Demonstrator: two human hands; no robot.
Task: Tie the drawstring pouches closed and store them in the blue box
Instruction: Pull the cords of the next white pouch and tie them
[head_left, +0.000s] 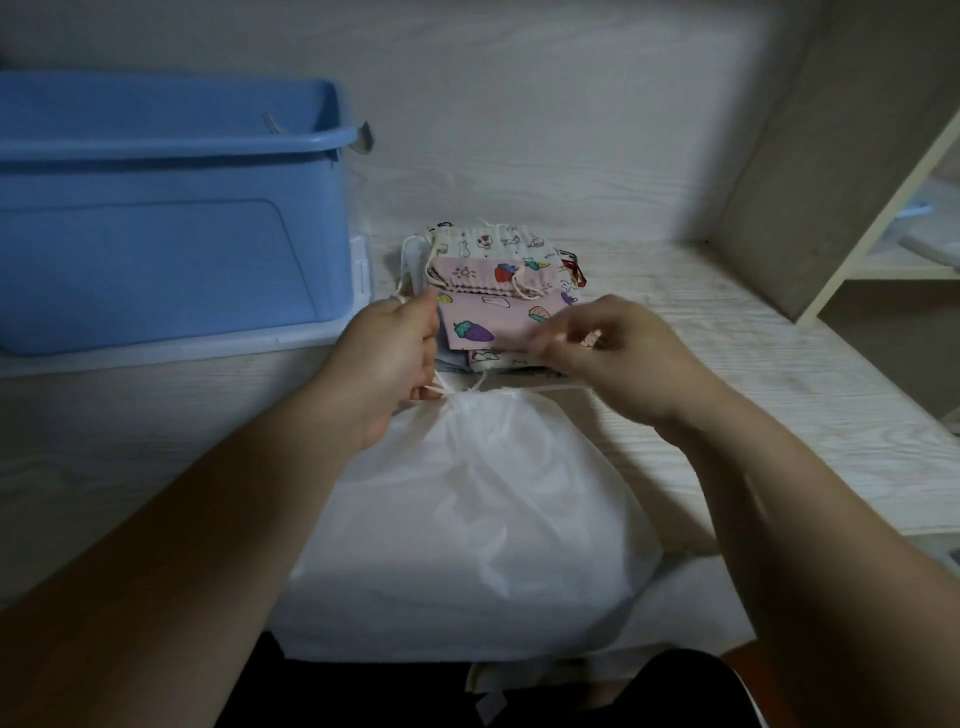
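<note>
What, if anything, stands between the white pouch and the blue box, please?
Nothing visible does. Only table shows between the white pouch and the blue box to its left; the box's near wall must be cleared. The left hand grips the drawstring on that side. The printed pouches lie beyond, off that path.

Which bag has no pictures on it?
The big plain white drawstring pouch nearest the person, whose white cord the left hand grips. The small printed fabric pouches stacked behind it show fruit and animals.
</note>
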